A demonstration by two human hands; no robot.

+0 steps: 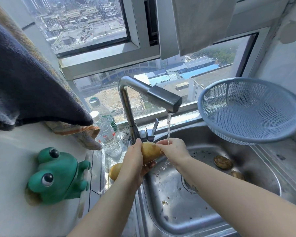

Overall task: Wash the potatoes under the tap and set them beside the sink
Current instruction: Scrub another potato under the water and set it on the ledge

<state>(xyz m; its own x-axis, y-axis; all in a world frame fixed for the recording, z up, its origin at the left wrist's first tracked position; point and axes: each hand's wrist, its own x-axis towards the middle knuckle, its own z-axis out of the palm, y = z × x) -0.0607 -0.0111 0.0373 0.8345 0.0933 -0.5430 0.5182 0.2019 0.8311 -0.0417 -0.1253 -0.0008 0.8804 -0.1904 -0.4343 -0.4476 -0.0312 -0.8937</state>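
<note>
Both forearms [237, 199] stretch over the sink [203, 212] — frog toy [58, 173], bottles [108, 135] left, colander [249, 110] right. My left hand [135, 162] grips the potato [149, 152], right hand [175, 149] pinches its end under the tap [161, 98] — second potato [115, 171] lies beside the sink.

A steel sink [186, 218] is set beside a white counter [7, 168]. On the sink's left ledge lies 1 yellow potato [114, 171], with 2 clear plastic bottles [108, 135] standing just behind it. A green frog figure [58, 175] sits on the counter near the ledge, and a striped cloth [85, 136] droops onto it further back. In the basin lie 2 dirty brown roundish things [223, 162], near each other at the right, plus scattered dark specks round the drain [189, 185]. A blue colander [249, 112] rests tilted on the sink's right back corner. The tap [132, 127] rises from the back rim.
</note>
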